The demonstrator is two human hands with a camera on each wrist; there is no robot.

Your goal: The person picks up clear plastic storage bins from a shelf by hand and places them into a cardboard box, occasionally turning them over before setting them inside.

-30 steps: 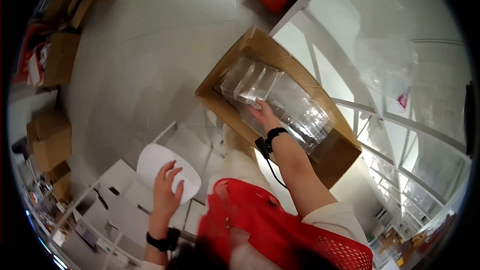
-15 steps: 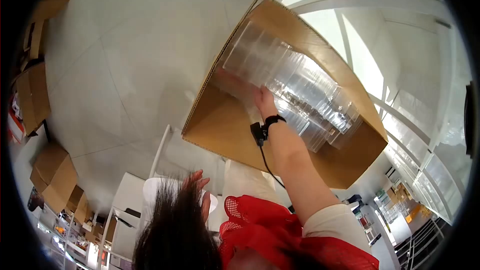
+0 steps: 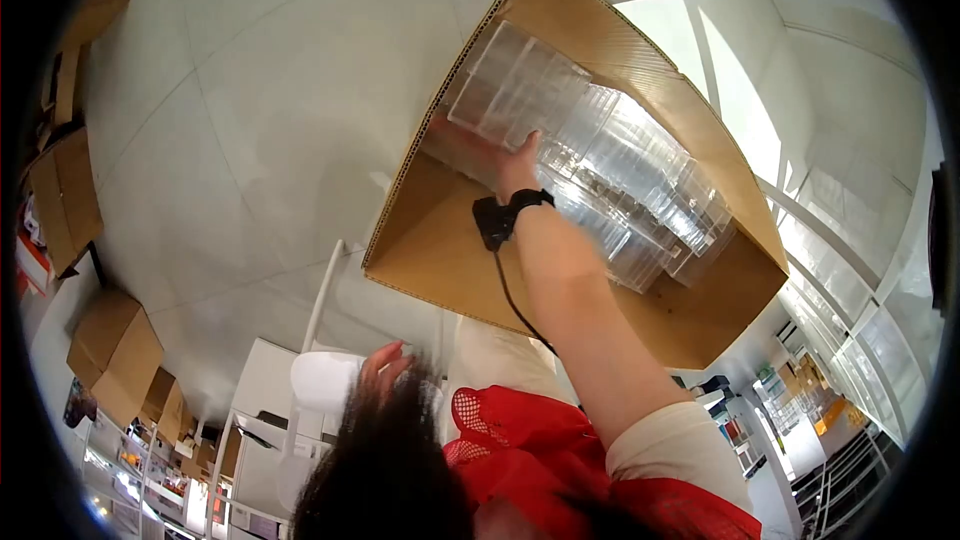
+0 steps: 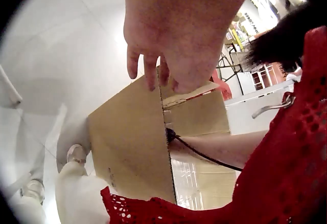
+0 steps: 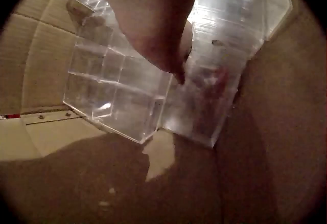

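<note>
My right hand [image 3: 515, 165] reaches down into a large cardboard box [image 3: 420, 245], among clear plastic boxes [image 3: 620, 140]. Its thumb lies at the edge of a divided clear box [image 3: 500, 80], and its long, straight fingers run along the lower left side, partly seen through plastic. In the right wrist view, the thumb [image 5: 180, 75] is between the divided box [image 5: 117, 91] and another clear box [image 5: 196, 116], with reddish finger shapes behind the plastic. My left hand [image 4: 168, 40] hangs with loose fingers and nothing in it; hair partly covers it in the head view.
A white rounded seat [image 3: 322, 380] and a white rail [image 3: 325, 290] stand near the left hand. More cardboard boxes [image 3: 115, 350] line the left side. White framing [image 3: 790, 190] rises right of the large box. A black cable [image 3: 515, 305] trails from the right wrist.
The view has moved closer over the cardboard box. My right hand has gone from the divided box's near corner to deeper along its side. The left hand has drawn in, now partly behind hair.
</note>
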